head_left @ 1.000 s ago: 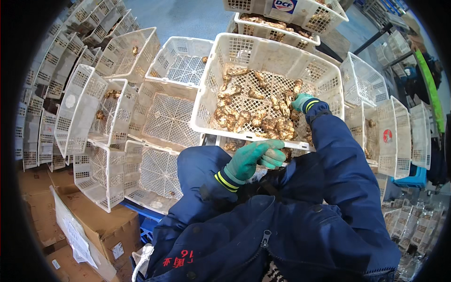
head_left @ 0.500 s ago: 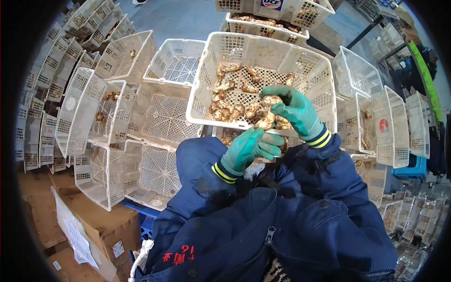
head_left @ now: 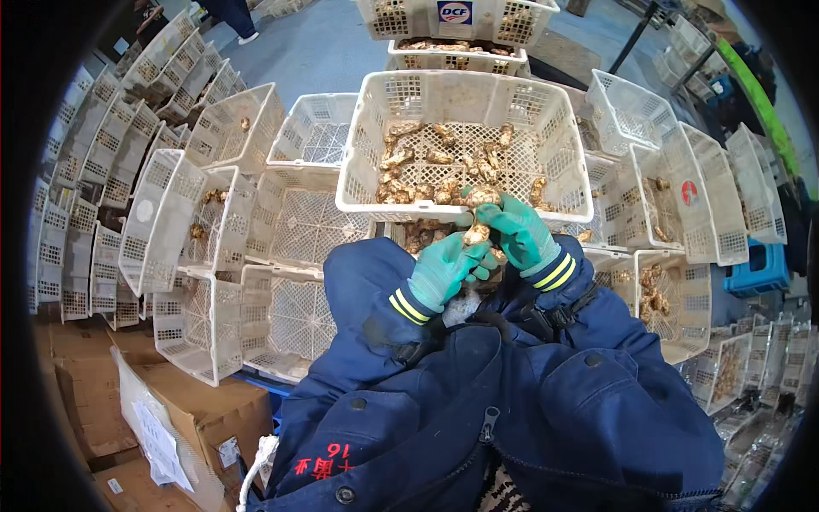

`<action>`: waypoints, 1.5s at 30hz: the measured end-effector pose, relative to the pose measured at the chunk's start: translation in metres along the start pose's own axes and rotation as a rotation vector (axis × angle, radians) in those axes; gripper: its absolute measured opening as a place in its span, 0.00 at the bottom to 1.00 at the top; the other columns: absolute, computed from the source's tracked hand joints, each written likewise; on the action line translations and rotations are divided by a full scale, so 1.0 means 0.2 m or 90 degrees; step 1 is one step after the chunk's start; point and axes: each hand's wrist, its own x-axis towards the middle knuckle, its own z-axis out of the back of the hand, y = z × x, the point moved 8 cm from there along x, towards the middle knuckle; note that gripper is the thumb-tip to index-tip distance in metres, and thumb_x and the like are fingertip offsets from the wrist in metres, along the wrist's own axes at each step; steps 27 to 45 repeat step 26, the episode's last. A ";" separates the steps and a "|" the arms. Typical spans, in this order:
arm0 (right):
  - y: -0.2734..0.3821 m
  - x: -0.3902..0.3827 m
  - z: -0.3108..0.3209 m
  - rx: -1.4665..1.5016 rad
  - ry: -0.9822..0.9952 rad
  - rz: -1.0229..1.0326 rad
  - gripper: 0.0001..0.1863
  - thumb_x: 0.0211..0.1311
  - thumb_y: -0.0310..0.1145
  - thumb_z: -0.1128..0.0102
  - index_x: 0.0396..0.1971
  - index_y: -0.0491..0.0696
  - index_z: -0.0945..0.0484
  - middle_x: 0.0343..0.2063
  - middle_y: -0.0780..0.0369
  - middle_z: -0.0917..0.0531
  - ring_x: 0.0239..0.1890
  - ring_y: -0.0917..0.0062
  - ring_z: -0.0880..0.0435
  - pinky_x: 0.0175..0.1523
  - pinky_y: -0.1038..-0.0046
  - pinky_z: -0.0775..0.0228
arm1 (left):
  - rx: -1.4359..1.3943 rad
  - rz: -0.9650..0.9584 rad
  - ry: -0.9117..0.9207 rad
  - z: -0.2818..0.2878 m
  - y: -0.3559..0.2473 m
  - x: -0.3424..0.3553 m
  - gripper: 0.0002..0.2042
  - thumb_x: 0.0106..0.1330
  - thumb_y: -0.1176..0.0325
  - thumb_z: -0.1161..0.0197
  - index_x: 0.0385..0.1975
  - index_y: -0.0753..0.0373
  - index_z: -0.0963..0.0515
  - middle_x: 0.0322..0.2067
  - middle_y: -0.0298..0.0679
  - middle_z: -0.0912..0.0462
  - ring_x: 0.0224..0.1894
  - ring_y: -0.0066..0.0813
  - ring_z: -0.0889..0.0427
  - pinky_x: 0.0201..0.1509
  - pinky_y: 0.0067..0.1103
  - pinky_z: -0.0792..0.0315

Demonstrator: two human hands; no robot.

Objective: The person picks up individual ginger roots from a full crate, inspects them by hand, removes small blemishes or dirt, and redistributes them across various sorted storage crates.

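Observation:
Both of my hands wear green gloves and meet at the near rim of a large white crate [head_left: 465,92]. Between them is a brown-and-white mushroom [head_left: 483,198], cap away from me and pale stem end toward me. My right hand [head_left: 525,237] is closed around its right side. Closed fingers of my left hand [head_left: 445,266] pinch it near the stem's lower end. Several similar mushrooms [head_left: 397,160] lie in the crate, mostly along its left side and near edge. Below the rim, more mushrooms [head_left: 418,235] show in a container partly hidden by my hands.
White crates stand on both sides, including a bare-bottomed one [head_left: 311,213] at left and one with mushrooms [head_left: 653,290] at right. Stacked crates [head_left: 456,47] rise beyond. Cardboard boxes [head_left: 192,392] sit lower left, a blue stool-like crate [head_left: 758,269] at right. A person's legs [head_left: 232,15] show far off.
My hands have drawn closer together, and the mushroom has come lower between them, its stem end now at the left fingers. The whole view has shifted slightly.

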 end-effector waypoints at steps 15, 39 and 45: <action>0.00 -0.14 -0.01 -0.187 0.049 0.199 0.18 0.61 0.36 0.46 0.46 0.40 0.25 0.40 0.59 0.19 0.39 0.76 0.20 0.44 0.75 0.29 | 0.163 -0.140 0.014 0.01 -0.04 -0.04 0.17 0.69 0.59 0.50 0.46 0.66 0.26 0.29 0.38 0.20 0.27 0.20 0.24 0.28 0.15 0.31; 0.11 -0.24 0.06 -0.578 0.010 0.516 0.36 0.64 0.62 0.76 0.47 0.54 0.22 0.35 0.56 0.20 0.30 0.64 0.24 0.39 0.66 0.32 | 0.389 -0.181 0.077 -0.03 -0.03 -0.04 0.19 0.67 0.54 0.48 0.44 0.63 0.23 0.32 0.40 0.17 0.31 0.26 0.20 0.34 0.18 0.27; 0.11 -0.24 0.06 -0.578 0.010 0.516 0.36 0.64 0.62 0.76 0.47 0.54 0.22 0.35 0.56 0.20 0.30 0.64 0.24 0.39 0.66 0.32 | 0.389 -0.181 0.077 -0.03 -0.03 -0.04 0.19 0.67 0.54 0.48 0.44 0.63 0.23 0.32 0.40 0.17 0.31 0.26 0.20 0.34 0.18 0.27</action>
